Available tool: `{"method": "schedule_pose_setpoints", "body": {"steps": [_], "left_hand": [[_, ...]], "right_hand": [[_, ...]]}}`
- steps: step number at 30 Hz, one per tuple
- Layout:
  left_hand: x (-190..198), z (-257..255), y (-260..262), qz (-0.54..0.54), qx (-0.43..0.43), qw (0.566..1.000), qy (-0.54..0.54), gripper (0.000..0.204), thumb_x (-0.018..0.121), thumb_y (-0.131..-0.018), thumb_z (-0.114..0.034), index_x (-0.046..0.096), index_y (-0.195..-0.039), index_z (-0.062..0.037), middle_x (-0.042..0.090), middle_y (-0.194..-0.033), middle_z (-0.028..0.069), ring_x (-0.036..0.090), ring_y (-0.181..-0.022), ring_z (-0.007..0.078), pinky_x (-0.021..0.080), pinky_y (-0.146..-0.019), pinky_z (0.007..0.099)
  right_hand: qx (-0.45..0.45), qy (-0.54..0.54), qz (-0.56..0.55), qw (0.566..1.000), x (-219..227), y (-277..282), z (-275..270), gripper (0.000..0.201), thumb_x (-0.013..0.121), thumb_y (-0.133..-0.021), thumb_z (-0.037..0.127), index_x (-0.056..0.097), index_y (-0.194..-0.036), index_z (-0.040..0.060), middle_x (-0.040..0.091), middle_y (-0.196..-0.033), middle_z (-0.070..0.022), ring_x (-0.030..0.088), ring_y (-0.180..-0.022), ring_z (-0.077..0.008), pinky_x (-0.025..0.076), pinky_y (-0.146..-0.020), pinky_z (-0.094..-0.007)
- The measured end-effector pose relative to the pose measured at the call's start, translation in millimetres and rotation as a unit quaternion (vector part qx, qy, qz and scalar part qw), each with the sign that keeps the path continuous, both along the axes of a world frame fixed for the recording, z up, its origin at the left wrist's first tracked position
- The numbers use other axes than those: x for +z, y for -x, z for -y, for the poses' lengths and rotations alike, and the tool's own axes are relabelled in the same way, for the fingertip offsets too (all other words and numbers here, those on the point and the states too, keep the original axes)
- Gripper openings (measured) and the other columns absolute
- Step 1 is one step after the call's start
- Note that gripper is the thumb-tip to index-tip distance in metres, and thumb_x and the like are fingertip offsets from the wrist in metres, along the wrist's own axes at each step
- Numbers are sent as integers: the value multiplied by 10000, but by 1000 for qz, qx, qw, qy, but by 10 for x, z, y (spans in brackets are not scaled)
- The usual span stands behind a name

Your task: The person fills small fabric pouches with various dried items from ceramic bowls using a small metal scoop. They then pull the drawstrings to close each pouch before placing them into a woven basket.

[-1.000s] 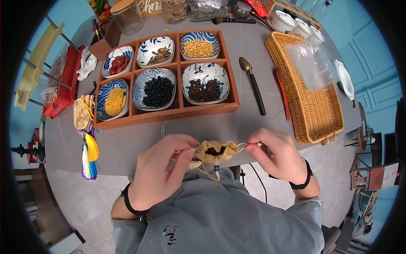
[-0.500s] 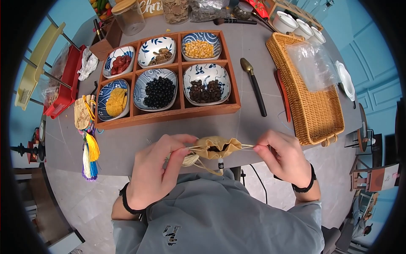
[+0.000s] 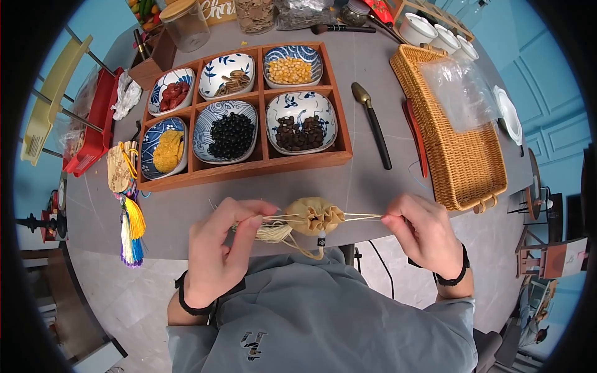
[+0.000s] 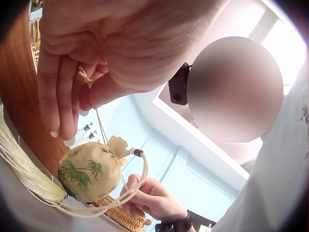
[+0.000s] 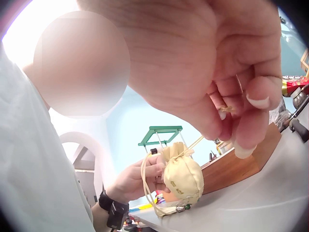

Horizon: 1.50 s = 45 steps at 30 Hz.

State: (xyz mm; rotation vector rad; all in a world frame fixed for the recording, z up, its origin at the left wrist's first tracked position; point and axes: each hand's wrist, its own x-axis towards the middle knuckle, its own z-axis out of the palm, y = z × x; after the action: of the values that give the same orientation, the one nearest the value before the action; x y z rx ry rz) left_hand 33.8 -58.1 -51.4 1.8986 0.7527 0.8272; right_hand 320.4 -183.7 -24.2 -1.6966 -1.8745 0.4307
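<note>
A small cream drawstring pouch point(image 3: 314, 221) hangs between the two hands close to the table's front edge, its mouth gathered into tight folds. Green bamboo leaves decorate the side of the pouch point(image 4: 89, 169) in the left wrist view. My left hand point(image 3: 224, 252) pinches one end of the drawstring point(image 3: 280, 217) between thumb and index finger. On the other side my right hand point(image 3: 424, 239) pinches the opposite end, and both strings run taut. A cream tassel point(image 3: 273, 234) and a looped cord with a dark bead point(image 3: 321, 242) hang from the pouch.
Beyond the hands stands a wooden compartment tray point(image 3: 249, 166) with patterned bowls of dried goods. To the right lie a black-handled spoon point(image 3: 376, 137), red tongs point(image 3: 415, 140) and a wicker basket point(image 3: 469, 168). A colourful tasselled ornament point(image 3: 127, 186) lies at the left.
Both hands have moved apart, drawing the strings out longer. The pouch's mouth, open with dark contents showing before, has cinched into folds.
</note>
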Motion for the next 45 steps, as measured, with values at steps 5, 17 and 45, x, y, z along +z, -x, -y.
{"method": "schedule_pose_setpoints", "body": {"steps": [5, 17, 45], "left_hand": [[-1, 6, 15, -5, -15, 1000, 8, 59, 561, -994, 63, 602, -962, 35, 752, -1055, 170, 738, -864, 185, 555, -750, 267], [51, -57, -124, 344, -147, 805, 460, 207, 401, -1107, -170, 453, -944, -54, 653, -995, 212, 693, -817, 241, 570, -634, 312], [604, -218, -404, 115, -169, 967, 151, 290, 780, -903, -123, 574, -1092, -45, 590, -860, 10, 480, -643, 55, 405, -564, 233]], "right_hand": [[-8, 2, -8, 1000, -13, -15, 26, 138, 678, -947, 60, 590, -850, 15, 592, -762, -132, 605, -642, -354, 465, -570, -419], [43, -67, 67, 995, 4, 27, -93, 157, 694, -914, 80, 586, -807, 38, 545, -715, -100, 566, -600, -312, 445, -533, -415], [145, -7, -501, 853, 507, 154, -252, 159, 471, -1087, 88, 535, -989, -21, 643, -1187, -173, 627, -1029, -144, 525, -923, -315]]}}
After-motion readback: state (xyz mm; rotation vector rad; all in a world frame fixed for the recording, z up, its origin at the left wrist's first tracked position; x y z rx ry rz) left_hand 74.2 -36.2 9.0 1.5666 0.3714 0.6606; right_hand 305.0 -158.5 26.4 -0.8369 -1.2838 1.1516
